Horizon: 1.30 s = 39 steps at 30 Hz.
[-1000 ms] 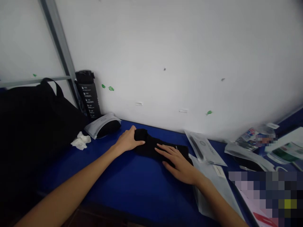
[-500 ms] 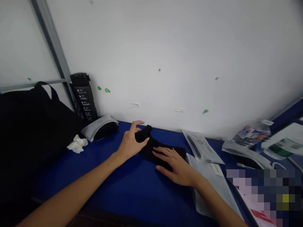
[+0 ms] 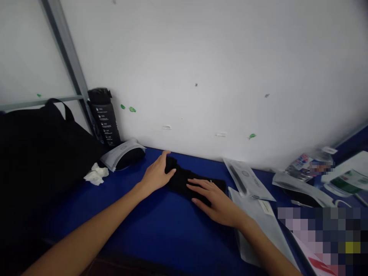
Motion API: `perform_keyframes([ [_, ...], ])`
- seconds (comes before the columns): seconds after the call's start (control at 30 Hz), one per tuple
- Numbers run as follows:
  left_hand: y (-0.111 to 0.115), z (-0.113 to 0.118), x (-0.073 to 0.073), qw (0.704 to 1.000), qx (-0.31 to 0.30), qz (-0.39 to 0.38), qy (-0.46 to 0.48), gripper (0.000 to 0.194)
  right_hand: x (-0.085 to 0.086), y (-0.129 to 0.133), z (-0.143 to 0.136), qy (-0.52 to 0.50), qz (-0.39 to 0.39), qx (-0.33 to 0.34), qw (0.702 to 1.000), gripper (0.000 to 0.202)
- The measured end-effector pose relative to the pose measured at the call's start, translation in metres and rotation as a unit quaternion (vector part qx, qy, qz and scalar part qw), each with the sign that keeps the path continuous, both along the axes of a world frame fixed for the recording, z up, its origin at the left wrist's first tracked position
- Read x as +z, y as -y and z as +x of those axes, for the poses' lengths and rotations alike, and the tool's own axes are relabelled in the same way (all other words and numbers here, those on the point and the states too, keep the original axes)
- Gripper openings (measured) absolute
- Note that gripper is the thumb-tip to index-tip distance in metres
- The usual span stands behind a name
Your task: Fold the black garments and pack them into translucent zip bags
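A black folded cloth item [image 3: 181,180] lies on the blue surface [image 3: 172,230] in front of the wall. At its left end my left hand [image 3: 156,173] grips the dark fabric between thumb and fingers. My right hand [image 3: 214,201] rests over the right part of the cloth, fingers spread and lying nearly flat on it. Right beside the cloth is a frosted plastic bag [image 3: 258,226], partly under my right forearm.
A large black bag [image 3: 43,153] fills the left. Near it are a dark bottle [image 3: 105,119], a pouch with a black item [image 3: 123,153] and crumpled tissue [image 3: 96,174]. Rightward lie a flat zip pouch [image 3: 248,180], another pouch [image 3: 301,189] and a clear plastic bottle [image 3: 310,165].
The raised black end of the cloth has come down and left under my left hand, whose fingers have closed in more. My right hand stays on the cloth. The view has shifted slightly.
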<state>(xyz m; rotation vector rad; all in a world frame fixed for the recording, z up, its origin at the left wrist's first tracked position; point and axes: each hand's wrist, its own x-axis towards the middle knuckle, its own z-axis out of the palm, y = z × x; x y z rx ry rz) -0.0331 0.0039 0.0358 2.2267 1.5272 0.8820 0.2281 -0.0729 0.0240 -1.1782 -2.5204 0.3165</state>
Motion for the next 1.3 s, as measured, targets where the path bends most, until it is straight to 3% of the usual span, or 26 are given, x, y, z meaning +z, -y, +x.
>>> perform_keyframes([
  [0.13, -0.009, -0.009, -0.003, 0.994, 0.049, -0.083, -0.045, 0.062, -0.004, -0.001, 0.001, -0.006, 0.010, -0.002, 1.000, 0.046],
  [0.33, -0.011, -0.006, -0.005, 0.998, 0.006, -0.035, 0.056, 0.047, -0.006, -0.002, 0.003, -0.004, 0.004, 0.008, 1.000, 0.047],
  [0.5, -0.008, -0.004, -0.005, 0.996, -0.010, -0.029, 0.081, 0.063, -0.004, -0.002, 0.004, 0.001, 0.001, 0.004, 1.000, 0.047],
  [0.73, -0.001, 0.007, -0.010, 0.998, 0.020, -0.030, 0.057, 0.045, -0.001, 0.001, 0.000, 0.015, 0.011, 0.017, 1.000, 0.052],
  [1.3, 0.001, 0.011, -0.005, 0.996, 0.069, -0.057, 0.001, 0.043, 0.000, 0.002, -0.003, -0.005, 0.033, 0.038, 0.999, 0.044],
])
